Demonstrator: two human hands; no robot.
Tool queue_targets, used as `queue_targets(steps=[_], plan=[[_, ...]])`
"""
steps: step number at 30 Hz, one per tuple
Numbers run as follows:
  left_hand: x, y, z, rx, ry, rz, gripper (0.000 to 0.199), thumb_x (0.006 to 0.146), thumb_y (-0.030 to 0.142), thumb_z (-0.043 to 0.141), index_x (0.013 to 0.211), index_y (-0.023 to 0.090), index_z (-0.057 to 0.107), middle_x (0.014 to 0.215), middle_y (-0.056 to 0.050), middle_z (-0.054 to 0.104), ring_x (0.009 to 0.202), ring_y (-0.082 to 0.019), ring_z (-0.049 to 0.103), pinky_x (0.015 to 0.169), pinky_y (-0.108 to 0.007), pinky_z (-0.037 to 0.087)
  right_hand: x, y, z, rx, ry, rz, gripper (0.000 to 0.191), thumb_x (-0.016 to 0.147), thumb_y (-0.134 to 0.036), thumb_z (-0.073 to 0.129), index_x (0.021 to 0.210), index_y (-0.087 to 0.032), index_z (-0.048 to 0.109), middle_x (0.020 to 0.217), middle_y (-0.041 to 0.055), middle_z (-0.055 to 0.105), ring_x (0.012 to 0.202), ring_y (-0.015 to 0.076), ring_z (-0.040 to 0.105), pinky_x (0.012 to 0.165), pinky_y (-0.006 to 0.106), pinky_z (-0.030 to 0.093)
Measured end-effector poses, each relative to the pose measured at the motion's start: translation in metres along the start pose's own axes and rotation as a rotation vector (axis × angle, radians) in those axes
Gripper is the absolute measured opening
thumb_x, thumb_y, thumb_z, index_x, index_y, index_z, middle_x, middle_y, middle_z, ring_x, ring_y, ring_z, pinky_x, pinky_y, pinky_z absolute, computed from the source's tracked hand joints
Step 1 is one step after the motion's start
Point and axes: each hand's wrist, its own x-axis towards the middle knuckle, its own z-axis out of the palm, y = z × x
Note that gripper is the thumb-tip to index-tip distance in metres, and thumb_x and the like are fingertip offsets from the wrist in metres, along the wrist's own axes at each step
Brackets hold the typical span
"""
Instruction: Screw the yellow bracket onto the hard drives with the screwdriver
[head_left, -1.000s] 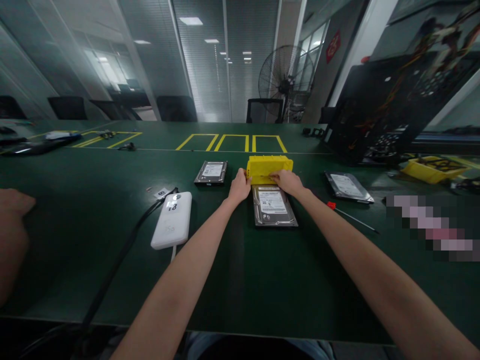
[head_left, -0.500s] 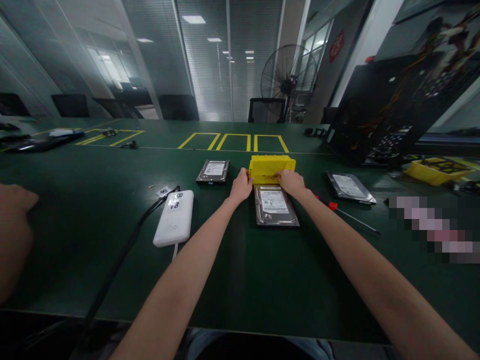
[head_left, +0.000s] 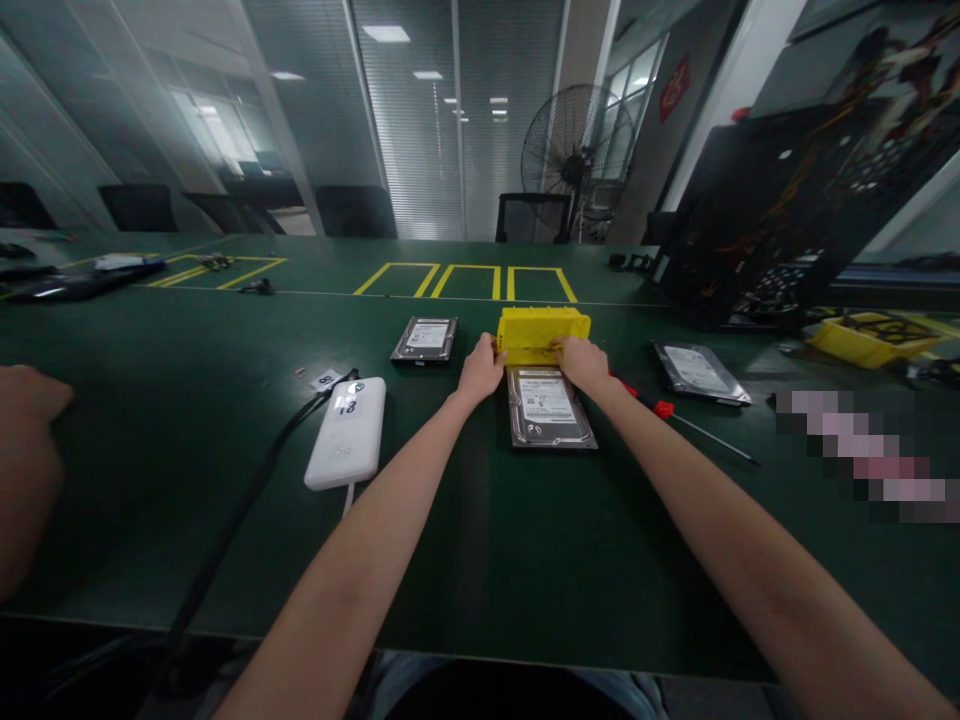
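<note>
Just beyond middle hard drive [head_left: 551,410], yellow bin [head_left: 541,326] is sitting, left hand [head_left: 481,370] gripping its end; right hand [head_left: 585,362] is reaching its opening, grip closure hidden. Bin probably handling light, stiff, slightly slippery; end walls likely offering firmest hold.

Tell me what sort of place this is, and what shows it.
Probably an office room used for computer hardware work: it has flat, rectangular silver metal hard drives, what looks like a large, boxy black computer case with exposed wires, and tall grey glass partitions behind.
</note>
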Motion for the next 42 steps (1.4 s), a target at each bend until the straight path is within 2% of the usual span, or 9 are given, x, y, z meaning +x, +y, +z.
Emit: queue_targets(steps=[10, 18, 25, 36, 42], plan=[[0.002, -0.0028, 0.0041, 0.017, 0.022, 0.013, 0.013, 0.085, 0.021, 0.046, 0.097, 0.016, 0.043, 0.107, -0.012, 0.059, 0.098, -0.023, 0.059, 0.084, -0.036, 0.047, 0.0019, 0.0022, 0.0017, 0.017, -0.019, -0.019, 0.034, 0.088, -0.029, 0.038, 0.112, -0.023, 0.06, 0.106, 0.0121, 0.063, 0.099, 0.0305, 0.059, 0.08, 0.04, 0.046], [0.0017, -0.0032, 0.0037, 0.002, 0.01, 0.003, 0.014, 0.085, 0.023, 0.046, 0.097, 0.017, 0.043, 0.108, -0.012, 0.059, 0.1, -0.023, 0.059, 0.083, -0.035, 0.047, 0.0039, 0.0049, 0.0021, 0.026, -0.043, -0.064, 0.037, 0.088, -0.032, 0.038, 0.118, -0.022, 0.057, 0.108, 0.0133, 0.062, 0.1, 0.0294, 0.059, 0.082, 0.04, 0.045], [0.0001, -0.001, 0.0019, -0.016, -0.008, -0.017, 0.014, 0.086, 0.023, 0.046, 0.098, 0.017, 0.043, 0.11, -0.011, 0.059, 0.101, -0.022, 0.058, 0.082, -0.034, 0.048, 0.0043, 0.0073, 0.0023, 0.066, -0.043, -0.128, 0.033, 0.088, -0.034, 0.039, 0.111, -0.026, 0.061, 0.111, 0.0081, 0.062, 0.104, 0.0264, 0.057, 0.086, 0.038, 0.044], [-0.0009, 0.0013, 0.0013, 0.001, -0.001, -0.013, 0.016, 0.085, 0.021, 0.047, 0.099, 0.016, 0.044, 0.109, -0.013, 0.059, 0.101, -0.023, 0.058, 0.084, -0.035, 0.047, 0.0043, 0.0076, 0.0005, 0.092, -0.052, -0.161, 0.036, 0.088, -0.035, 0.041, 0.113, -0.021, 0.061, 0.112, 0.0097, 0.062, 0.104, 0.0243, 0.057, 0.087, 0.034, 0.043], [0.0007, -0.0005, 0.0028, 0.011, 0.001, -0.01, 0.015, 0.085, 0.021, 0.046, 0.099, 0.015, 0.044, 0.11, -0.013, 0.059, 0.1, -0.023, 0.059, 0.085, -0.036, 0.047, 0.0062, 0.0097, 0.0037, 0.098, -0.038, -0.193, 0.032, 0.087, -0.035, 0.042, 0.109, -0.026, 0.064, 0.111, 0.0052, 0.063, 0.102, 0.0255, 0.058, 0.086, 0.037, 0.044]])
